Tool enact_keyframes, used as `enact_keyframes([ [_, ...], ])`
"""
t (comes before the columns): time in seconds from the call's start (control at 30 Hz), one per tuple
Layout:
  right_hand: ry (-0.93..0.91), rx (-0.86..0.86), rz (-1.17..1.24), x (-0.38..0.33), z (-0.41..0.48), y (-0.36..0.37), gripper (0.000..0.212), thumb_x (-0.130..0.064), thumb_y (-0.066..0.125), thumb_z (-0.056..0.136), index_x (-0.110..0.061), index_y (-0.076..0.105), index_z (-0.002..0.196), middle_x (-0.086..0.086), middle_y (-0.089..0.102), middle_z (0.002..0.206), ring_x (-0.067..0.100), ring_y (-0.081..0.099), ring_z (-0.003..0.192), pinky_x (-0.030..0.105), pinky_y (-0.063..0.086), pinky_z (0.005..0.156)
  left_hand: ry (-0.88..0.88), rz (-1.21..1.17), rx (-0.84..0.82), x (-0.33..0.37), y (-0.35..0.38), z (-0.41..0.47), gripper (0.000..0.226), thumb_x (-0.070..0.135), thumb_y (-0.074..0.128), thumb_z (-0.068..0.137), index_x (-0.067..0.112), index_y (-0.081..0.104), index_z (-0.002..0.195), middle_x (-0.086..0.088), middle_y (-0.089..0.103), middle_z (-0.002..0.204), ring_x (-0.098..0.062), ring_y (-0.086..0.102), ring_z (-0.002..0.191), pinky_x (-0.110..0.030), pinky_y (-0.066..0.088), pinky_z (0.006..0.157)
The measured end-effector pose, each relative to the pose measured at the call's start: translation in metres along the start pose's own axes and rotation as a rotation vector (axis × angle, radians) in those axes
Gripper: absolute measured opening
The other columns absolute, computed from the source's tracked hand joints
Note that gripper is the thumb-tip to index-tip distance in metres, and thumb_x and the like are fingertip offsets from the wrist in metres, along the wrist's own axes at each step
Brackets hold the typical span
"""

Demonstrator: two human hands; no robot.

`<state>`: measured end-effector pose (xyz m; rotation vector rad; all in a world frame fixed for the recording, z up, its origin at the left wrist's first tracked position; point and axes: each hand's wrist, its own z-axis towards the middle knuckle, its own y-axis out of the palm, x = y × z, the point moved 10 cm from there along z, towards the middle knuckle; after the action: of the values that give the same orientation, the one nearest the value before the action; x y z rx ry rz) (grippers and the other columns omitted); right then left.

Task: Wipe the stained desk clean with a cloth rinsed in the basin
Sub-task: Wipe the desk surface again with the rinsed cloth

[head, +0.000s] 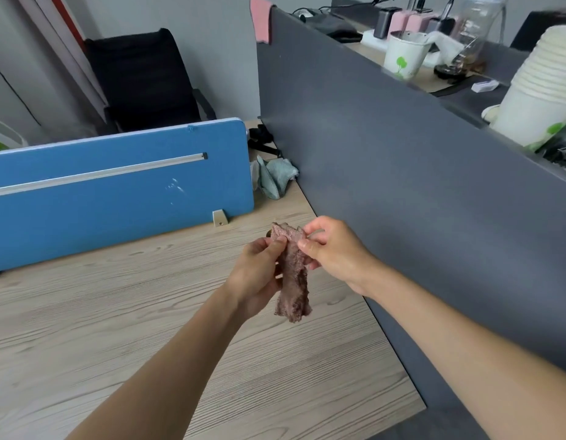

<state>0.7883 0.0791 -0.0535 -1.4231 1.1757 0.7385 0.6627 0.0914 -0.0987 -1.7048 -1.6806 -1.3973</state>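
A damp brownish-pink cloth (293,281) hangs bunched above the wood-grain desk (116,312). My left hand (259,277) pinches its upper left edge. My right hand (335,252) pinches the upper right edge beside it. Both hands hold the cloth in the air, clear of the desk top. A small dark spot (269,233) shows on the desk just behind the cloth. No basin is in view.
A blue divider panel (116,192) stands along the desk's far edge, a tall grey partition (402,192) along its right. A pale green cloth (275,179) lies crumpled in the far corner. Behind are a black chair (142,81), paper cups (402,54) and a pink cloth (261,19).
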Motion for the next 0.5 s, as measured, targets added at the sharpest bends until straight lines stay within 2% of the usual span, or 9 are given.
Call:
enact_keyframes([
  [0.07, 0.043, -0.042, 0.092, 0.008, 0.0, 0.004, 0.031, 0.001, 0.06, 0.096, 0.002, 0.052, 0.126, 0.012, 0.065, 0.087, 0.014, 0.062, 0.066, 0.02, 0.052, 0.058, 0.002, -0.022, 0.049, -0.001, -0.004, 0.003, 0.023, 0.017, 0.049, 0.105, 0.0, 0.054, 0.119, -0.019, 0.067, 0.096, -0.027, 0.065, 0.086, -0.045, 0.054, 0.085],
  [0.13, 0.072, -0.031, 0.152, 0.015, 0.001, 0.003, 0.027, 0.005, 0.061, 0.094, 0.01, 0.057, 0.121, 0.012, 0.066, 0.084, 0.015, 0.061, 0.066, 0.023, 0.053, 0.059, -0.011, 0.011, 0.056, -0.002, -0.004, 0.004, 0.029, 0.018, 0.045, 0.106, -0.006, 0.055, 0.118, -0.019, 0.069, 0.098, -0.027, 0.066, 0.087, -0.045, 0.054, 0.085],
  [0.23, 0.13, -0.011, 0.3, 0.024, 0.001, 0.001, 0.018, 0.002, 0.062, 0.094, 0.001, 0.064, 0.112, 0.01, 0.067, 0.088, 0.017, 0.062, 0.074, 0.029, 0.053, 0.066, -0.063, 0.013, 0.024, -0.007, -0.004, 0.005, 0.036, 0.017, 0.037, 0.109, -0.01, 0.059, 0.117, -0.023, 0.07, 0.109, -0.028, 0.068, 0.092, -0.04, 0.056, 0.084],
  [0.3, 0.192, -0.046, 0.454, 0.031, -0.001, 0.007, 0.013, 0.001, 0.061, 0.095, -0.004, 0.064, 0.106, 0.012, 0.068, 0.093, 0.02, 0.065, 0.078, 0.032, 0.056, 0.07, -0.071, 0.073, 0.073, -0.006, -0.008, 0.005, 0.037, 0.017, 0.035, 0.109, -0.009, 0.06, 0.115, -0.023, 0.069, 0.111, -0.028, 0.065, 0.094, -0.037, 0.054, 0.08],
  [0.4, 0.205, 0.04, 0.475, 0.037, 0.0, 0.003, 0.005, -0.002, 0.064, 0.094, -0.003, 0.066, 0.098, 0.013, 0.071, 0.091, 0.023, 0.069, 0.079, 0.033, 0.058, 0.073, 0.04, 0.387, 0.209, 0.002, -0.019, 0.009, 0.038, 0.032, 0.05, 0.104, 0.0, 0.055, 0.124, -0.014, 0.067, 0.115, -0.022, 0.064, 0.097, -0.037, 0.054, 0.081],
  [0.47, 0.198, 0.135, 0.452, 0.039, 0.002, -0.004, 0.003, -0.006, 0.069, 0.092, -0.004, 0.067, 0.094, 0.012, 0.072, 0.091, 0.025, 0.071, 0.085, 0.031, 0.057, 0.073, 0.06, 0.393, 0.183, 0.0, -0.014, 0.005, 0.047, 0.038, 0.066, 0.094, 0.004, 0.052, 0.122, -0.013, 0.066, 0.111, -0.026, 0.067, 0.1, -0.042, 0.058, 0.088],
  [0.5, 0.198, 0.15, 0.47, 0.039, 0.002, -0.004, 0.004, -0.008, 0.069, 0.092, -0.004, 0.067, 0.091, 0.011, 0.072, 0.09, 0.025, 0.071, 0.086, 0.03, 0.057, 0.072, 0.078, 0.398, 0.139, 0.0, -0.008, 0.005, 0.046, 0.036, 0.072, 0.09, 0.001, 0.056, 0.115, -0.014, 0.067, 0.107, -0.03, 0.069, 0.099, -0.044, 0.058, 0.089],
])
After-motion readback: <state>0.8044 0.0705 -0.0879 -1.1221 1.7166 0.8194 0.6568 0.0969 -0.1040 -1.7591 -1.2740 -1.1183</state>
